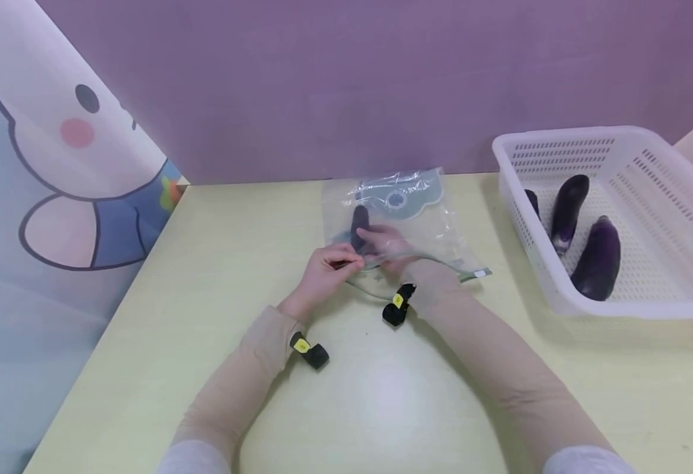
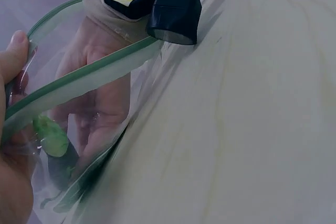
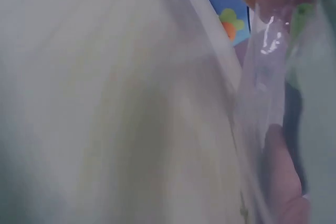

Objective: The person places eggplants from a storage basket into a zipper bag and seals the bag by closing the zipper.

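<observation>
The left hand pinches the rim of the bag, the right hand grips the eggplant inside, and a hasty pull-back could snag its wrist camera there.

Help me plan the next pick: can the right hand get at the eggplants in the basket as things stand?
Probably not right away: the right hand is inside the clear bag, holding another eggplant. Once withdrawn, it likely could: the basket is open on top and nothing covers its eggplants.
</observation>
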Demonstrator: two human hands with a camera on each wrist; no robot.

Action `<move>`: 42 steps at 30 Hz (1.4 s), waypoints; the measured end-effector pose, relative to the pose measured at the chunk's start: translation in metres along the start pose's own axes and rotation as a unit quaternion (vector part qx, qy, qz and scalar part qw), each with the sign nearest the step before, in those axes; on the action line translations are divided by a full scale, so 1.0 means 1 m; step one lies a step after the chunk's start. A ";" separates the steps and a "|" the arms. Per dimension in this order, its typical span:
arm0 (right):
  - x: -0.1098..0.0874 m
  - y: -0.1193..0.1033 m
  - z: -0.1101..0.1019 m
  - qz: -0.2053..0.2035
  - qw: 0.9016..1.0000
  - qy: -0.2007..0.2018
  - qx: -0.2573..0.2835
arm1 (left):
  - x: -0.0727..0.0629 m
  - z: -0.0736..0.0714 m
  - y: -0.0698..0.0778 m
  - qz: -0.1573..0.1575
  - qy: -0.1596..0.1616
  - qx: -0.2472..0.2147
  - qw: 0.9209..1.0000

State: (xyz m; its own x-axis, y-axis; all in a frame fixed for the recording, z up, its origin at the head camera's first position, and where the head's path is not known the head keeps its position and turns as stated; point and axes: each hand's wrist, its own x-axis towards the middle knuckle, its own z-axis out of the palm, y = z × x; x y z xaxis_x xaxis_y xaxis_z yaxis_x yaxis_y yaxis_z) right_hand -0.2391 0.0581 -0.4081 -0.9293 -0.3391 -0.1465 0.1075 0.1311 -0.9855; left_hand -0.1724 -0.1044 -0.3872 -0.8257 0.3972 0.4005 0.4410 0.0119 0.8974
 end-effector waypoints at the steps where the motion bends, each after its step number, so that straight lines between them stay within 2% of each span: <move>1: -0.011 -0.020 0.008 0.079 0.996 0.026 0.030 | 0.000 0.000 0.000 0.002 -0.002 -0.001 1.000; 4: -0.024 -0.045 0.016 0.115 0.993 0.023 -0.007 | 0.000 0.000 0.001 0.011 -0.010 -0.004 1.000; 8: -0.032 -0.058 0.019 0.122 0.992 0.028 -0.007 | 0.001 0.001 0.002 0.022 -0.020 -0.007 1.000; 12: -0.021 -0.045 0.017 0.129 0.990 0.049 0.025 | 0.001 0.003 0.003 0.027 -0.026 0.001 0.999; 15: -0.013 -0.035 0.014 0.124 0.991 0.051 -0.002 | 0.002 0.003 0.003 0.027 -0.027 0.011 0.999; 21: -0.017 -0.038 0.011 0.122 0.987 0.043 -0.094 | 0.002 0.003 0.003 0.026 -0.027 0.017 0.999; 30: -0.021 -0.038 0.017 0.103 0.988 0.038 -0.112 | -0.001 0.002 0.004 0.008 -0.020 0.004 1.000; 37: -0.020 -0.034 0.019 0.089 0.991 0.014 -0.098 | -0.001 0.002 0.002 0.012 -0.013 -0.001 1.000; 42: -0.019 -0.033 0.018 0.078 0.989 -0.003 -0.125 | -0.002 0.001 0.001 -0.003 -0.014 0.002 1.000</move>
State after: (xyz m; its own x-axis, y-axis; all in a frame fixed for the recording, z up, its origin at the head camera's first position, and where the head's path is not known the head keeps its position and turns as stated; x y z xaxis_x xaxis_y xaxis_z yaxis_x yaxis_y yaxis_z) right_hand -0.2185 0.0436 -0.3747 -0.9061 -0.3015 -0.2967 0.1586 0.4082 -0.8990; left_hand -0.1703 -0.1045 -0.3867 -0.8181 0.4233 0.3891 0.4373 0.0187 0.8991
